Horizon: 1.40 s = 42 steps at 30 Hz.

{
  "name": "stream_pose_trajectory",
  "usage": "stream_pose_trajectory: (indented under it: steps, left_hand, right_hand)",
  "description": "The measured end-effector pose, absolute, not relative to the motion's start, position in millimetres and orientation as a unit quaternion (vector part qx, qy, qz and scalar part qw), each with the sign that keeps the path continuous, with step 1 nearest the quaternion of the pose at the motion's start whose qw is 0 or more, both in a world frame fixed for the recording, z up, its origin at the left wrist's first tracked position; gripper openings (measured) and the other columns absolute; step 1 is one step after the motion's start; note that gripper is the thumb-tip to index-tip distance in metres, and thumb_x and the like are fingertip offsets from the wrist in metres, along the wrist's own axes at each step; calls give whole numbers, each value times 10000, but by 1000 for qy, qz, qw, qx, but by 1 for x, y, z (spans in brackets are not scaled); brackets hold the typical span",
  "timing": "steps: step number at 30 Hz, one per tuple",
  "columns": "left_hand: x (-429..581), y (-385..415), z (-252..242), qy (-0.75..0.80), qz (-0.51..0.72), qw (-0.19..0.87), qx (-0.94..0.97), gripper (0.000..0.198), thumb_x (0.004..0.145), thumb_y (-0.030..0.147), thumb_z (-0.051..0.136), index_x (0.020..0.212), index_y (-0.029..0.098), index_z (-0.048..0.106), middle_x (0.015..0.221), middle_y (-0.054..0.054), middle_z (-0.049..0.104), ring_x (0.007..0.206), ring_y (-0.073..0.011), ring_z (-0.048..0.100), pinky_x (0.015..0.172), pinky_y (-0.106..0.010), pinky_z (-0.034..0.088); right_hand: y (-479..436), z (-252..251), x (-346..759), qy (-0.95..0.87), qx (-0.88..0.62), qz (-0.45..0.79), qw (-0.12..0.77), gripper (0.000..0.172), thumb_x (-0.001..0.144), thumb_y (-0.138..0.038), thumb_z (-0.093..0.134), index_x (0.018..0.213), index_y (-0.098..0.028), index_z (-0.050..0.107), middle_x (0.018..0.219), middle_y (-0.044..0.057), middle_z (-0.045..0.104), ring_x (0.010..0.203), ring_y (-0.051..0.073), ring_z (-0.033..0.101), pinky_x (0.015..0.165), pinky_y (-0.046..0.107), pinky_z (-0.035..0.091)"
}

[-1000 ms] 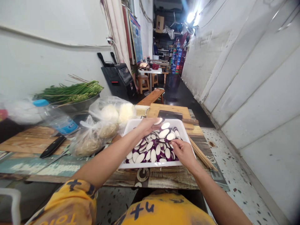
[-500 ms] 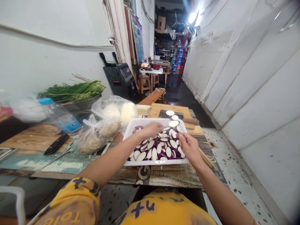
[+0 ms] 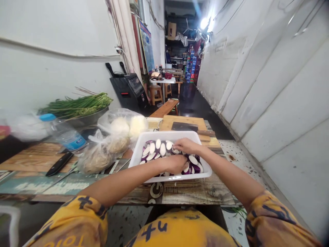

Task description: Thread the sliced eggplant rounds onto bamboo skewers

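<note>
Hands: left hand [image 3: 176, 164] and right hand [image 3: 186, 145] close together, curled into eggplant slices [image 3: 156, 148] in white tray [image 3: 144, 151] at the table's near edge; whether they grip cannot be told | Risk: a rough scoop could spill slices or shove the tray off; cleaver [image 3: 184, 126] lies just beyond the fingers | Surface: worn wooden table [image 3: 38, 157], black-handled knife [image 3: 59, 164] left, chives [image 3: 77, 103] farther left | Room: narrow corridor, stools [image 3: 155, 92] far.
</note>
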State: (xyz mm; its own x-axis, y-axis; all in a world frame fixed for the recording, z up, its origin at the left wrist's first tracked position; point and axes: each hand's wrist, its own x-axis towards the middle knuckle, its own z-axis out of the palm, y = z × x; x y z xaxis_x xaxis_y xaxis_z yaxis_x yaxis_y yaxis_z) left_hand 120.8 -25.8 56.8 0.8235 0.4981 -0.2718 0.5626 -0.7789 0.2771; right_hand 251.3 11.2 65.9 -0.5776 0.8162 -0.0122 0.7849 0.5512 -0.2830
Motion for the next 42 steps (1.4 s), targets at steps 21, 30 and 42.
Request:
stream_pose_trajectory:
  steps: [21,30,42]
  left_hand:
    - [94,69,57,388,52,167,905,413,735,99,512,1110,185,663,1163,-79,631,1076,-236,560,909,-262,382]
    - [95,74,39,307,-34,242,920,315,773,288,549,1043,203,686,1081,-32,670,964,-179,596,826,-203,389]
    - [96,70,40,334,29,298,894,386,664,204,580,1041,172,662,928,-24,699,809,-151,617,712,-190,422]
  right_hand:
    - [-81,15,368,-637,-768,56,7,405,843,-474,408,806,-149,648,814,103,661,726,184,574,574,255,289]
    - [-84,13,360,-632,-774,-23,35,339,891,-383,390,858,-168,650,898,84,644,811,174,592,628,241,346]
    - [-57,14,346,-614,-787,-49,-19,278,866,-186,399,880,-94,662,834,164,669,770,229,637,627,270,406]
